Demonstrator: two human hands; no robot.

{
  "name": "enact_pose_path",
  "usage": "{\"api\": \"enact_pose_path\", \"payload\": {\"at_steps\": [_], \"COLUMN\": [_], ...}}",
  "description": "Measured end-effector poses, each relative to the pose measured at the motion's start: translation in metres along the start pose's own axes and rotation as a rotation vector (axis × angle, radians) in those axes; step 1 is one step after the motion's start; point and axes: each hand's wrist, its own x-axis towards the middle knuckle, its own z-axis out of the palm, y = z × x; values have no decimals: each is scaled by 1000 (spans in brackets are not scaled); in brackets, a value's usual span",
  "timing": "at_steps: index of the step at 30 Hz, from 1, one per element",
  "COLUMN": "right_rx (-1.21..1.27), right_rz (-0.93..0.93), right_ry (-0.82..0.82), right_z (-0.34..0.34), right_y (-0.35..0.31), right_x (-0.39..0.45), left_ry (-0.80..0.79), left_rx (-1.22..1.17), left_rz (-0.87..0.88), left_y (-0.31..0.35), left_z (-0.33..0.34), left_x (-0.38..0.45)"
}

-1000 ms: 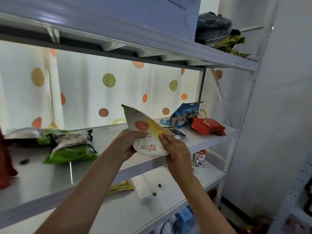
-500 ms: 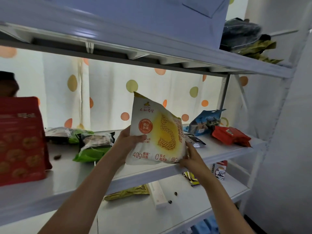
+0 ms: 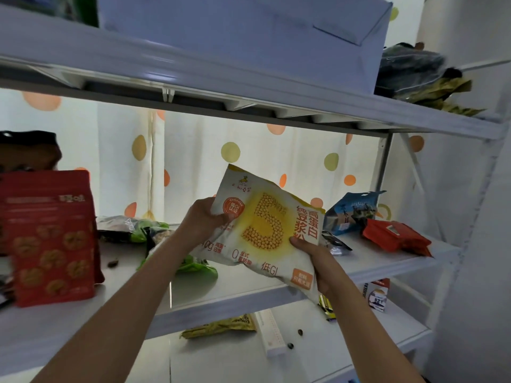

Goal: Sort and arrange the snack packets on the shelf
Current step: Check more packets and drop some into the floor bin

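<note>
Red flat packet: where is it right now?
Head view, right end of the middle shelf: the red flat packet lies flat just right of the blue pouch, near the shelf post.

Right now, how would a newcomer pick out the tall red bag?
Look at the middle shelf, far left end. The red bag stands upright there, printed with round golden snacks. The green packets beside it lie flat, and the red packet lies far right.

Sitting on the shelf [image 3: 249, 283]: box [image 3: 49, 239] at left, pouches [image 3: 392, 236] at right, packet [image 3: 265, 230] between, in front.
</note>
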Motion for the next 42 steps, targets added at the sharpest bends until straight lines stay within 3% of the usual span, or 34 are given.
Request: {"api": "enact_pose_path", "payload": {"at_steps": [3,6,10,13,17,24,27,31,38,42], "right_rx": [74,169,194,131,-165,-629,-762,-1396,-1772,-1823], "right_rz": [-69,-139,-206,-73,276,361,266,10,-326,-214], "right_ry": [122,303,441,394,221,204,292,450,526,500], "right_z": [15,32,60,80,94,77,57,11,-32,-46], "right_y": [2,4,8,22,46,33,23,22,26,22], "right_x": [15,32,57,74,80,65,60,52,69,92], "left_ry": [162,241,184,91,10,-43,-89,-154,-167,-181], "left_rx": [247,336,405,478,570,587,604,669,851,843], "left_rz": [11,39,60,68,111,241,248,309,337,340], "left_y": [-4,-14,-34,-42,-43,-41,-42,-43,-54,-62], "left_z": [-10,-16,-15,-6,10,54,77,114,167,170], "left_x": [13,13,7,2,-3,-1,1,1,8,16]}}
